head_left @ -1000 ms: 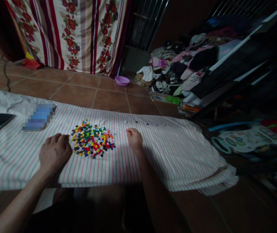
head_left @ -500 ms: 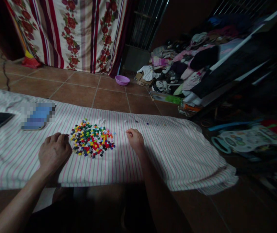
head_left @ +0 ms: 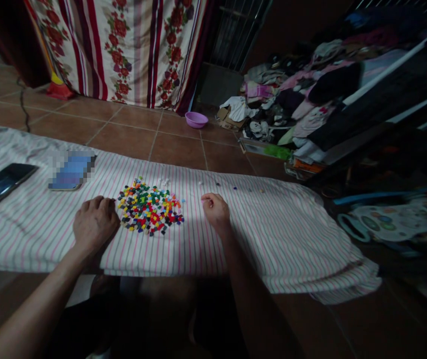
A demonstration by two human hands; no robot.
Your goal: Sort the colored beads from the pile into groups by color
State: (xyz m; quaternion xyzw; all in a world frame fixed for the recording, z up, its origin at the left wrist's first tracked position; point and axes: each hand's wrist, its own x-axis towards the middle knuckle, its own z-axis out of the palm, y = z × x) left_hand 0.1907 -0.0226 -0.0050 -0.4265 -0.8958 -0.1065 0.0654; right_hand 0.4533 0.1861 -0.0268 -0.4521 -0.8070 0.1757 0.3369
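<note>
Left of the frame's centre, the roundish pile of coloured pieces (head_left: 149, 207) lies just right of the bent-fingered left hand (head_left: 96, 222), farther from the loosely curled right hand (head_left: 217, 212); whether either grips anything cannot be told.

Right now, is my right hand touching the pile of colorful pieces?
Apart. The head view shows a strip of striped cloth between the right hand and the pile of colorful pieces.
</note>
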